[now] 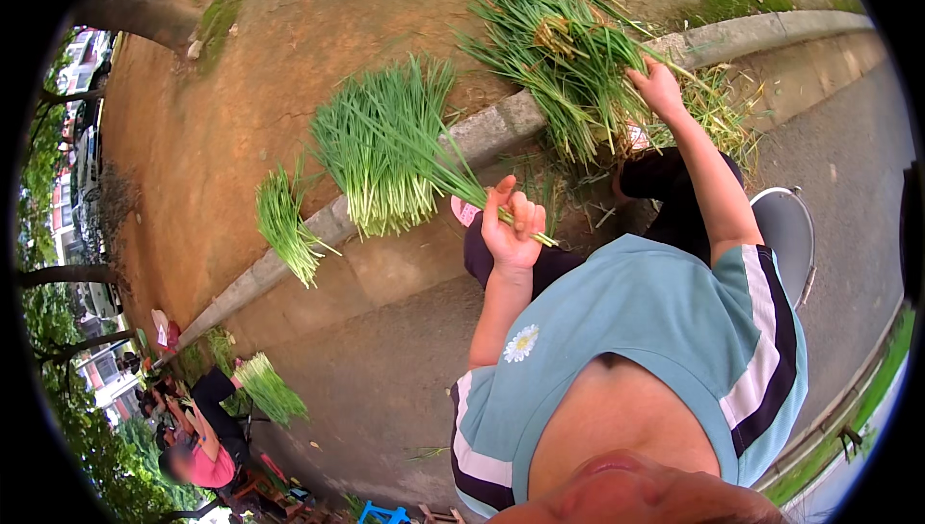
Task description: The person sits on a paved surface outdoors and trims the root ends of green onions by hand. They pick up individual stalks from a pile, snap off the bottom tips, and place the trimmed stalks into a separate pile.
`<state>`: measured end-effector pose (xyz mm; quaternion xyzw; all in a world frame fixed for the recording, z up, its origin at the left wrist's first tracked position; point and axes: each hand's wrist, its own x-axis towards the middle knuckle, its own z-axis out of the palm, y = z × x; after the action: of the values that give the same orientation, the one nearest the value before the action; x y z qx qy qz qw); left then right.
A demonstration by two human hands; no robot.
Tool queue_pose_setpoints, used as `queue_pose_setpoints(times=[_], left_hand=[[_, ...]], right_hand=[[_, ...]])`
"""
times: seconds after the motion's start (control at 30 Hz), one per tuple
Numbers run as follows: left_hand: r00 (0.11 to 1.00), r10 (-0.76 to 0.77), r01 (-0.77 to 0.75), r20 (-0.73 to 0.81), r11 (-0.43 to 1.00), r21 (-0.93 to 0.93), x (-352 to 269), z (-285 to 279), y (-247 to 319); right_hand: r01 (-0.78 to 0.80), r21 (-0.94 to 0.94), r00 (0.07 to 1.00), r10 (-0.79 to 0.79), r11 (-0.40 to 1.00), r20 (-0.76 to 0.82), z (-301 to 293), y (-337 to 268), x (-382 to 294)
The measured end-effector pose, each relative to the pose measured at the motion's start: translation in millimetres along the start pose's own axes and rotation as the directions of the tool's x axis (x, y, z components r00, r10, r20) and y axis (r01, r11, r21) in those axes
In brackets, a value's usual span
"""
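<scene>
My left hand [512, 224] is closed around the pale stem ends of a few long green chives [462, 181], whose leaves stretch up and left over a neat pile of chives [386, 148] on the stone curb. At the upper right, my right hand [656, 88] grips stalks at the edge of a large loose heap of chives [556, 54], which lies across the curb and the bare soil. Dry yellowish stems [555, 36] show on top of that heap. A smaller bunch of chives [289, 224] rests on the curb farther left.
A stone curb [506, 119] runs between bare soil and paved ground. Discarded yellowish trimmings [723, 116] lie right of my knee. I sit on a round grey seat [784, 235]. A person in pink [213, 462] sits at lower left near more chives [271, 388] and a blue stool [383, 513].
</scene>
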<state>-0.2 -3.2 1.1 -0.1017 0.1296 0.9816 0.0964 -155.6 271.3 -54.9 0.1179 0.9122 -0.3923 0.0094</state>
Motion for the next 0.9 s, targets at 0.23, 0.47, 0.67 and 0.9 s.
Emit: queue_pose_setpoints(times=[0.23,0.47,0.67,0.9], left_hand=[[1.000,-0.013,0.014,0.023,0.999,-0.029,4,3,-3],[0.999,-0.010,0.011,0.037,0.999,-0.033,3,2,-1],[1.000,0.012,-0.012,0.022,1.000,-0.019,-1,0,1],[0.999,-0.021,0.022,0.025,0.999,-0.030,4,3,0]], right_hand=[[0.047,-0.496,0.999,-0.050,0.867,0.008,16,-9,-47],[0.214,-0.813,0.939,0.116,0.541,0.324,84,37,-61],[0.252,-0.687,0.963,-0.248,0.682,0.108,53,4,-56],[0.013,-0.658,0.989,0.087,0.753,0.119,61,48,-29]])
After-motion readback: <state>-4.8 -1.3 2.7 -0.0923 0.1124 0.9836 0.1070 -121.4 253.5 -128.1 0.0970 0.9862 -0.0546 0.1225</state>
